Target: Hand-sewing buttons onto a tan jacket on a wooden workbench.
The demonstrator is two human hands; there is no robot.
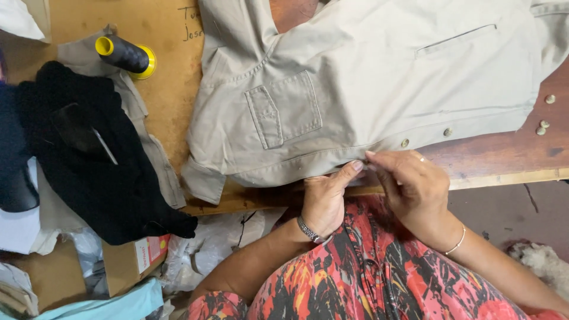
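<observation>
Both hands pinch the bottom edge of the tan shirt [355, 89], which lies on the worktop [160, 106]. The left hand [325, 198] and right hand [415, 186] meet just left of the shirt's buttons [405, 143]. It seems best to hold the cloth flat and tight, with fingers [349, 172] kept closed.

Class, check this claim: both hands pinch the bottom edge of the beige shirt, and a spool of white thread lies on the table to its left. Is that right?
Not quite. The head view shows the left hand and right hand at the hem of the beige shirt, but the spool of thread is black, on a yellow core, not white.
</observation>
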